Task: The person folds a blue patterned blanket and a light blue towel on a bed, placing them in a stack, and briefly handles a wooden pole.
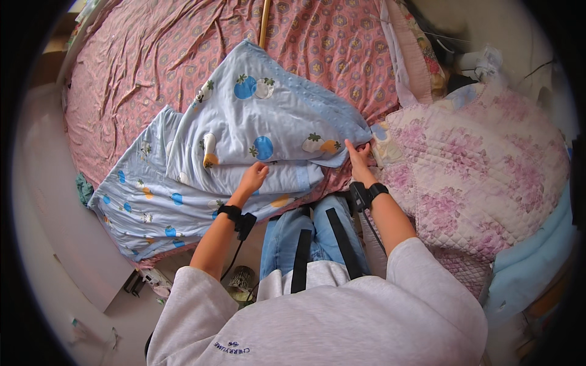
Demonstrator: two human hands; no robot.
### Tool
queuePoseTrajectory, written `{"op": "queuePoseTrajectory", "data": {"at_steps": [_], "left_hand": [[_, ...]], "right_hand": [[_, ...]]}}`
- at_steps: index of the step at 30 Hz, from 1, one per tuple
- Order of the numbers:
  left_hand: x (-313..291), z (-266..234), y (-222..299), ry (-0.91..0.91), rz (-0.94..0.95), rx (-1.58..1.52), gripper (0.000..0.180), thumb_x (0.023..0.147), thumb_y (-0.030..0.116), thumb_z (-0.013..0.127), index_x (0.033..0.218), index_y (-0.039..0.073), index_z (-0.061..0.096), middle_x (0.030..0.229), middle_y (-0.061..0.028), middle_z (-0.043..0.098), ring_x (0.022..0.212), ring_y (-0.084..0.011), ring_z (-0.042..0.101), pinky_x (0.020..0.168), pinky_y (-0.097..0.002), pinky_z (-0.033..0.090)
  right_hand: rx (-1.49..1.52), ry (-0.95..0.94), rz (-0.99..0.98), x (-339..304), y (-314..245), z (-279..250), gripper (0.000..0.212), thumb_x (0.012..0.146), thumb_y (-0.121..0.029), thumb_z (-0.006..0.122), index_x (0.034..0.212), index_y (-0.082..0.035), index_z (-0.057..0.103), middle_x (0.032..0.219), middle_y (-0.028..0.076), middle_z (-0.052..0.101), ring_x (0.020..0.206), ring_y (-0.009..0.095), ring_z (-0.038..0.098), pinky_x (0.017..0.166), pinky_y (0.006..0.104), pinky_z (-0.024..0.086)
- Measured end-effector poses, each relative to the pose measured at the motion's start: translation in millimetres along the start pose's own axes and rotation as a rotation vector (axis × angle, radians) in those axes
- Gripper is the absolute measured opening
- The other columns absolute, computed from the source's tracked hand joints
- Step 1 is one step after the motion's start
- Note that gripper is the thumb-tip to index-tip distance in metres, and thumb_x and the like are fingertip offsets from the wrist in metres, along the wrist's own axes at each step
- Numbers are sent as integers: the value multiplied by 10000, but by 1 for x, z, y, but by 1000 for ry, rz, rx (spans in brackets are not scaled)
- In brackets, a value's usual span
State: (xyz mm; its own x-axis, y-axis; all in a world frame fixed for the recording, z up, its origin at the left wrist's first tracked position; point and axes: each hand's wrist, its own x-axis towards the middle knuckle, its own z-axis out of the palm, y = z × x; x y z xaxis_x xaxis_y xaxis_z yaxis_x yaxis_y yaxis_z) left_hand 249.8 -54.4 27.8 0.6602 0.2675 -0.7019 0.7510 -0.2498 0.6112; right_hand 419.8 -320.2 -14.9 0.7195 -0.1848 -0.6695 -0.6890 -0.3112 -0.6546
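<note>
A light blue baby blanket point(229, 119) with blue, white and orange fruit prints lies partly folded over itself in front of me. Its upper layer comes to a peak at the far side. My left hand point(253, 178) is closed in a pinch on the fabric near the fold's front edge. At the blanket's right corner, my right hand point(360, 160) grips the border, its index finger stretched along the cloth and the other fingers curled, partly hidden. Black straps with small devices and cables circle both wrists.
Under the blanket spreads a bed with a pink patterned sheet point(329, 46). A wooden stick point(265, 24) lies beyond the blanket's peak. To the right are a quilted floral cover point(464, 165) and a pale blue cloth point(531, 256). My jeans-clad legs point(317, 235) are at the bed's edge.
</note>
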Motion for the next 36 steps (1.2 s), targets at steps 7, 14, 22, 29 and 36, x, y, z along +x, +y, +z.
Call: {"op": "queuePoseTrajectory", "data": {"at_steps": [7,14,22,29,36], "left_hand": [[-45,-15,-7,8,-113,-149,253,756,239,448,799,-5,498,692,-78,545,630,-144,519,560,-257,402],[-66,15,82,78,-236,-942,318,730,275,497,918,24,447,801,-62,508,693,-138,499,610,-263,401],[-82,9,80,354,-192,-707,188,628,78,447,796,5,490,637,-48,493,581,-123,482,535,-237,385],[-151,-16,106,202,210,-113,361,630,145,450,965,11,451,884,-210,500,845,-315,478,715,-319,372],[-224,-37,73,15,351,469,231,607,185,504,735,-7,498,710,-168,507,629,-317,512,564,-382,410]], "right_hand": [[-188,56,94,14,-31,29,808,526,-301,657,1119,50,234,1111,190,332,1021,247,347,818,299,296],[-589,-848,-644,-130,-86,52,379,610,-189,573,894,0,410,855,197,490,810,344,467,672,365,378],[-649,-1284,-600,-185,-98,28,266,702,-210,508,842,6,439,759,146,533,683,229,520,613,293,394],[-457,-1029,-486,-163,-112,27,370,732,-240,513,999,-15,391,857,84,496,802,142,469,682,252,383],[-706,-977,71,-250,-139,101,963,577,-451,603,1206,-70,-18,1169,181,222,1037,306,304,762,453,332]]}}
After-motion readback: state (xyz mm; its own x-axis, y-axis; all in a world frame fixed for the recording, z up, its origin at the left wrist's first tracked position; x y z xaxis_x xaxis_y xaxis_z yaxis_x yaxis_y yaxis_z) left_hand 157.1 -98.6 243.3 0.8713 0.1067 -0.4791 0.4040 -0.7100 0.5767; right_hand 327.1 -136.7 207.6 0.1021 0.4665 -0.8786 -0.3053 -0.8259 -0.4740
